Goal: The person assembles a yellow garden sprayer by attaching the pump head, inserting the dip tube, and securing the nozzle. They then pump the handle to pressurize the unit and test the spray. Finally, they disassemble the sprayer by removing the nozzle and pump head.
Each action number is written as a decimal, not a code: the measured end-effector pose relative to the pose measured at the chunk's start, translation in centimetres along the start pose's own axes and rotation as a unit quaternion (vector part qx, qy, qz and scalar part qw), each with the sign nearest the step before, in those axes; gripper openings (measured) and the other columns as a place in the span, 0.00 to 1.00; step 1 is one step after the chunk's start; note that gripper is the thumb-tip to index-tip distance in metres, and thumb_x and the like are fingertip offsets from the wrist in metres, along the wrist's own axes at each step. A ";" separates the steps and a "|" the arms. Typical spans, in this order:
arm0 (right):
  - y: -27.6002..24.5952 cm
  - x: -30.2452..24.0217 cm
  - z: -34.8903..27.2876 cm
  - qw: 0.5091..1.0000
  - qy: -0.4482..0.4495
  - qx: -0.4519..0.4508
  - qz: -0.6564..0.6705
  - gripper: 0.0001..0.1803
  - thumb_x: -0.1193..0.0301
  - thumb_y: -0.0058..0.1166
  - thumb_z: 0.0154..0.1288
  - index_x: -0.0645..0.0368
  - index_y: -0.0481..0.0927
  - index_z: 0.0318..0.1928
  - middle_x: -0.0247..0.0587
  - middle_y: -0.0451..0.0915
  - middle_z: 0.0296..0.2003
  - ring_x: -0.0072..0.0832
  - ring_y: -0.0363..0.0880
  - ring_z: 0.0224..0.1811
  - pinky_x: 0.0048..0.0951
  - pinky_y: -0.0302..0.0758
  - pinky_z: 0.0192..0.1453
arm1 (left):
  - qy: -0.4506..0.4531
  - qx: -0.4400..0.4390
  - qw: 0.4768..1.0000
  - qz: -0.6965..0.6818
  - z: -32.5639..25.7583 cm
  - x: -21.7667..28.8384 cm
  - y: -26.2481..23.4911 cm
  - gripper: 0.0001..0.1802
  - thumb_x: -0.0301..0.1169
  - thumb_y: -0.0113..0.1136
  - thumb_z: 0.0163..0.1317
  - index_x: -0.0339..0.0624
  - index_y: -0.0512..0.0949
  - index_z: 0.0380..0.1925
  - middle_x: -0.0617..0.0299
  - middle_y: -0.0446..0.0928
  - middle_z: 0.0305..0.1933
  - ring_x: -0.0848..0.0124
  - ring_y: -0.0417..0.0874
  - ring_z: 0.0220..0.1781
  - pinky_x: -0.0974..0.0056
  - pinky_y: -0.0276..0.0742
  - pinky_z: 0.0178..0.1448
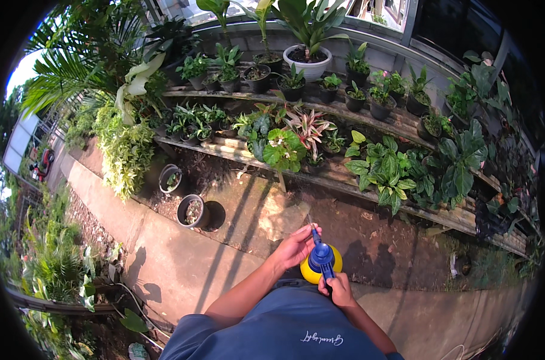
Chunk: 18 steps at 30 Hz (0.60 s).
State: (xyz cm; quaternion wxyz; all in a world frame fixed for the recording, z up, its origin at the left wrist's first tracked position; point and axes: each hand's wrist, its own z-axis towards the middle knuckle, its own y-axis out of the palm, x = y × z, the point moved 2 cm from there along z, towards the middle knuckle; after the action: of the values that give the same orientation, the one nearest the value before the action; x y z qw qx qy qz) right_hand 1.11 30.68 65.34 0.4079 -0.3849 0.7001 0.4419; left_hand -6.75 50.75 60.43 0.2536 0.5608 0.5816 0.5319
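In front of my waist is a pump spray bottle (337, 264) with a round yellow body and a blue head. My right hand (340, 289) is wrapped round its blue handle. At the bottle's blue nozzle, which points away from me, my left hand (297, 245) pinches the tip with its fingertips. A thin wand seems to stick out past those fingers, too small to make out clearly. The lower part of the yellow body is hidden behind the blue head and my right hand.
Tiered wooden shelves (224, 150) with several potted plants run across the far side. A white pot (308, 67) stands on the upper tier. Two dark pots (192, 211) rest on the ground at left. Below me runs a concrete path (170, 258), with a garden bed beyond it.
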 end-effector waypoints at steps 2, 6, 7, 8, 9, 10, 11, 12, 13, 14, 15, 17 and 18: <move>-0.1 0.0 -0.1 1.000 0.001 0.002 -0.006 0.14 0.69 0.42 0.71 0.64 0.77 0.31 0.34 0.75 0.24 0.19 0.70 0.26 0.25 0.65 0.31 | 0.000 0.003 1.000 0.002 0.0 -0.2 0.0 0.13 0.34 0.54 0.79 0.41 0.76 0.57 0.60 0.82 0.54 0.71 0.84 0.55 0.63 0.83 0.62; -0.3 -0.1 -0.4 1.000 0.000 -0.003 0.001 0.14 0.70 0.41 0.71 0.63 0.77 0.31 0.33 0.75 0.24 0.18 0.70 0.26 0.24 0.65 0.31 | 0.000 0.007 1.000 0.009 0.2 -0.5 -0.2 0.13 0.34 0.55 0.79 0.41 0.76 0.57 0.61 0.82 0.54 0.71 0.84 0.54 0.63 0.84 0.61; -0.4 -0.2 -0.4 1.000 -0.002 -0.006 0.003 0.14 0.70 0.41 0.72 0.63 0.77 0.31 0.33 0.74 0.24 0.18 0.70 0.26 0.24 0.65 0.31 | -0.002 0.020 1.000 0.010 0.3 -0.6 -0.3 0.13 0.34 0.55 0.79 0.41 0.76 0.57 0.61 0.82 0.54 0.71 0.84 0.54 0.63 0.84 0.61; -0.4 -0.2 -0.5 1.000 -0.004 -0.005 0.002 0.14 0.70 0.41 0.72 0.63 0.77 0.32 0.33 0.74 0.24 0.18 0.69 0.26 0.24 0.65 0.31 | 0.001 0.011 1.000 0.012 0.3 -0.7 -0.4 0.13 0.34 0.55 0.79 0.41 0.76 0.57 0.61 0.82 0.54 0.71 0.84 0.53 0.63 0.84 0.61; -0.5 -0.2 -0.5 1.000 -0.001 -0.007 0.003 0.14 0.70 0.41 0.72 0.63 0.76 0.32 0.33 0.74 0.24 0.18 0.69 0.26 0.24 0.64 0.31 | 0.002 0.015 1.000 0.013 0.4 -0.8 -0.5 0.13 0.34 0.55 0.79 0.41 0.76 0.57 0.61 0.82 0.54 0.72 0.84 0.53 0.63 0.84 0.60; -0.5 -0.2 -0.6 1.000 0.000 -0.005 0.003 0.14 0.70 0.41 0.72 0.63 0.76 0.32 0.33 0.74 0.24 0.18 0.69 0.26 0.24 0.64 0.31 | 0.000 0.030 0.999 0.015 0.4 -0.9 -0.7 0.13 0.34 0.55 0.79 0.41 0.76 0.57 0.61 0.82 0.54 0.72 0.84 0.52 0.63 0.84 0.60; -0.6 -0.2 -0.6 1.000 0.002 -0.003 0.003 0.13 0.70 0.41 0.72 0.63 0.76 0.32 0.32 0.74 0.24 0.18 0.69 0.26 0.24 0.64 0.31 | 0.005 0.025 1.000 0.017 0.4 -1.0 -0.8 0.13 0.34 0.55 0.79 0.41 0.76 0.57 0.61 0.82 0.54 0.72 0.84 0.52 0.63 0.84 0.60; -0.6 -0.2 -0.6 1.000 0.004 -0.003 0.003 0.13 0.71 0.41 0.72 0.63 0.76 0.31 0.32 0.74 0.24 0.18 0.69 0.26 0.24 0.64 0.31 | 0.007 0.031 0.999 0.018 0.4 -1.2 -0.9 0.13 0.34 0.55 0.79 0.41 0.76 0.57 0.61 0.82 0.54 0.72 0.84 0.51 0.64 0.84 0.60; -0.7 -0.1 -0.7 1.000 0.006 -0.003 0.003 0.13 0.71 0.42 0.72 0.63 0.76 0.31 0.32 0.74 0.24 0.18 0.69 0.26 0.24 0.64 0.31 | 0.010 0.037 0.999 0.019 0.4 -1.3 -0.9 0.13 0.34 0.55 0.79 0.40 0.76 0.57 0.61 0.82 0.53 0.72 0.85 0.51 0.64 0.84 0.59; -0.8 -0.1 -0.7 1.000 0.008 -0.003 0.001 0.13 0.71 0.42 0.72 0.63 0.76 0.31 0.32 0.74 0.24 0.18 0.69 0.25 0.24 0.64 0.31 | 0.013 0.036 0.999 0.015 0.4 -1.4 -0.9 0.14 0.34 0.56 0.78 0.39 0.77 0.57 0.60 0.83 0.53 0.73 0.85 0.51 0.65 0.85 0.59; -0.8 -0.1 -0.7 1.000 0.007 -0.005 0.004 0.13 0.71 0.42 0.72 0.63 0.76 0.31 0.32 0.74 0.24 0.18 0.69 0.26 0.24 0.64 0.31 | 0.016 0.035 0.999 0.010 0.5 -1.5 -0.8 0.15 0.33 0.57 0.78 0.38 0.78 0.58 0.59 0.84 0.53 0.73 0.86 0.51 0.67 0.85 0.58; -1.0 -0.1 -0.8 1.000 0.005 -0.005 0.003 0.13 0.71 0.42 0.72 0.63 0.76 0.31 0.32 0.74 0.24 0.18 0.69 0.26 0.24 0.64 0.31 | 0.020 0.039 0.999 0.006 0.5 -1.6 -0.7 0.15 0.32 0.59 0.77 0.37 0.79 0.58 0.58 0.85 0.53 0.73 0.86 0.51 0.68 0.85 0.58; -1.0 -0.1 -0.8 1.000 0.005 -0.009 0.004 0.13 0.71 0.42 0.72 0.63 0.76 0.31 0.32 0.74 0.24 0.18 0.69 0.26 0.24 0.64 0.31 | 0.021 0.044 0.999 0.007 0.5 -1.7 -0.7 0.15 0.32 0.59 0.77 0.37 0.79 0.58 0.58 0.85 0.53 0.74 0.86 0.51 0.69 0.85 0.57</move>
State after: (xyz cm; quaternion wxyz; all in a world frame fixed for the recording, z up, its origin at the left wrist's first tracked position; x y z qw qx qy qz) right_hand 1.86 29.64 65.30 0.3991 -0.3882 0.7000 0.4473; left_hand -6.13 49.53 59.17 0.2128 0.5645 0.6055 0.5191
